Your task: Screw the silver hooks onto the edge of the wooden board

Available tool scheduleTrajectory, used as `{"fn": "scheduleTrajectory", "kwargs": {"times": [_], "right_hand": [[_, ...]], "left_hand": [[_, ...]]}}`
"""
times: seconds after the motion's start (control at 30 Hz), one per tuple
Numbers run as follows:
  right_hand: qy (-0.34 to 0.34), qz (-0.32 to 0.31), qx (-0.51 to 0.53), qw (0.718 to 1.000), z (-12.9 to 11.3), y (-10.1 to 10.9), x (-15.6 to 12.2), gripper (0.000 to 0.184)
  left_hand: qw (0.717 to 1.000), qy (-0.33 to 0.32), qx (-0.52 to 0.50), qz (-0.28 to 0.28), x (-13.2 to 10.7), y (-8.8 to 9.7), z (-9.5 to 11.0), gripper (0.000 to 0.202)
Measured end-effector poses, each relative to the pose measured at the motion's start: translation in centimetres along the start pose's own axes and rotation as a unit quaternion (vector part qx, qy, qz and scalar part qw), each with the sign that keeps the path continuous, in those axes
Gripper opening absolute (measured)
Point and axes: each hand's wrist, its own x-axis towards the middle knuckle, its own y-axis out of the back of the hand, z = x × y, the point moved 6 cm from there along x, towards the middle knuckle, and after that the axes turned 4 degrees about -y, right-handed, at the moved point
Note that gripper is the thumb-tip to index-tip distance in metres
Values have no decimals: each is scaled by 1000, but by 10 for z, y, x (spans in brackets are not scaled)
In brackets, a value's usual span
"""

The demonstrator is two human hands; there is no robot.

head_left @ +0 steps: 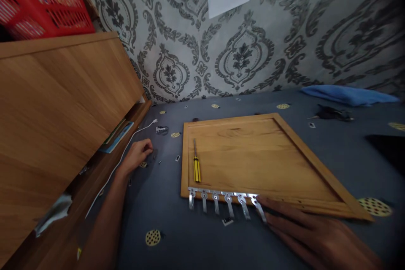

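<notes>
A metal hook rail [228, 196] with several hooks lies along the near edge of a framed wooden panel [240, 147]. My right hand [319, 230] is at the rail's right end, one finger on the panel edge and the others by the last hook, steadying the rail. My left hand [137, 156] rests on the blue-grey cloth left of the panel. Its fingers are curled together beside a few small dark pieces [154, 157] that look like screws. Whatever they pinch is hidden. On the panel's left side lies a screwdriver [196, 168] with a yellow and black handle.
A wooden cabinet [63, 105] bounds the left side, with a red basket [47, 4] on top. Along its foot runs a white cable [122, 156]. Blue fabric [348, 94] and a black object [333, 112] lie at the far right, before the patterned wall.
</notes>
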Motion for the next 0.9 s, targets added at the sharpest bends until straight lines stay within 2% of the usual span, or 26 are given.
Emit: {"fn": "scheduleTrajectory", "kwargs": {"times": [0.2,0.37,0.43,0.5,0.63,0.73,0.83,0.9], "right_hand": [[10,-26,0,1000,-1,0,1,38],[34,-38,-2,999,-7,10,10,39],[72,-62,-9,995,-12,14,13,38],[80,-77,-29,993,-14,16,16,36],[66,-84,-17,994,-16,18,18,36],[61,-63,-18,996,-20,19,20,38],[51,-99,-16,994,-24,16,22,37],[41,-99,-7,994,-26,18,24,38]], "left_hand": [[999,2,-23,45,4,-3,5,35],[998,7,-31,60,6,-7,19,35],[998,7,-36,59,6,-11,27,35],[998,6,-39,55,6,-16,34,35],[998,7,-28,49,10,-26,43,34],[999,7,-14,50,13,-32,44,34],[999,6,-2,34,15,-37,42,34],[1000,9,6,18,15,-37,41,34]]}}
